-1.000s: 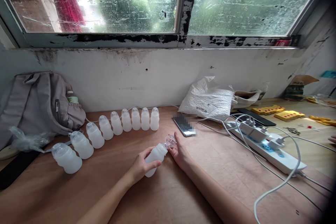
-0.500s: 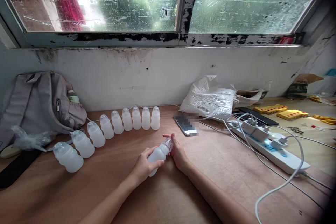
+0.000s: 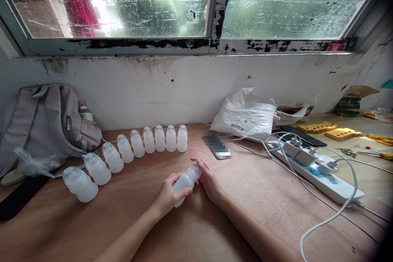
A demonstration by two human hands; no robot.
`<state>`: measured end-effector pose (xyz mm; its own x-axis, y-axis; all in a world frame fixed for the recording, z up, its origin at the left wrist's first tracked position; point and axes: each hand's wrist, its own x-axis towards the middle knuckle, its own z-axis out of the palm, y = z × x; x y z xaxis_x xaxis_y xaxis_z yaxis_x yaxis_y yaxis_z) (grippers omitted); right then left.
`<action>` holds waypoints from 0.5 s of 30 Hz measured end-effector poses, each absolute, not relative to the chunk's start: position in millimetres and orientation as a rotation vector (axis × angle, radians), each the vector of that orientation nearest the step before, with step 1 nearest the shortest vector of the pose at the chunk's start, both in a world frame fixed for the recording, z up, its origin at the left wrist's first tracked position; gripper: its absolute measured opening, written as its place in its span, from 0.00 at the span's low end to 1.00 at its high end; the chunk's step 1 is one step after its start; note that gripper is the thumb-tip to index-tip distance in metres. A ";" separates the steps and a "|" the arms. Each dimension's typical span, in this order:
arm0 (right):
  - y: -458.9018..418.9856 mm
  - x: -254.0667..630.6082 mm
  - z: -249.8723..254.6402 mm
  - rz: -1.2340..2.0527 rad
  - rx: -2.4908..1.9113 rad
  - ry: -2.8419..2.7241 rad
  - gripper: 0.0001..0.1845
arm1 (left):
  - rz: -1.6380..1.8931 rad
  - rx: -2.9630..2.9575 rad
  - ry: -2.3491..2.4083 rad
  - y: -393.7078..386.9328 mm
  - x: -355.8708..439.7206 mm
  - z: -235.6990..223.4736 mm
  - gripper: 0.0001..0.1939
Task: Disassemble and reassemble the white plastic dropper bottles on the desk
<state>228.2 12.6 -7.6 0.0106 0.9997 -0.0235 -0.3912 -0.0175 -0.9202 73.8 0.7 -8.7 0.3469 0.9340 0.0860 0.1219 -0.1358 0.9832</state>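
Head view: left hand (image 3: 167,193) grips bottle (image 3: 185,181), right hand (image 3: 211,181) pinches its cap (image 3: 193,168) at one o'clock. Capping seems underway; next, press firmly.

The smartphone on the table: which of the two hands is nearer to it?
Right. The right hand, at the cap of the bottle, is in front of the smartphone; the left hand, around the bottle's body, is farther away, to the left.

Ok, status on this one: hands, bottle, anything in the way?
Left hand gripping tilted bottle. Right hand on clear cap at bottle's top; seating unclear. Phone beyond right hand, not touching it.
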 end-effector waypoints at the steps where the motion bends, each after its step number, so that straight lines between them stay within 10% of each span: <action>1: 10.5 226.9 -6.4 1.357 -0.964 -0.901 0.19 | 0.950 1.549 0.987 0.8 73.7 -9.2 0.24; 15: -1.8 191.1 -13.2 1.147 -1.021 -0.752 0.15 | 1.088 1.631 1.148 -11.0 77.6 -11.0 0.20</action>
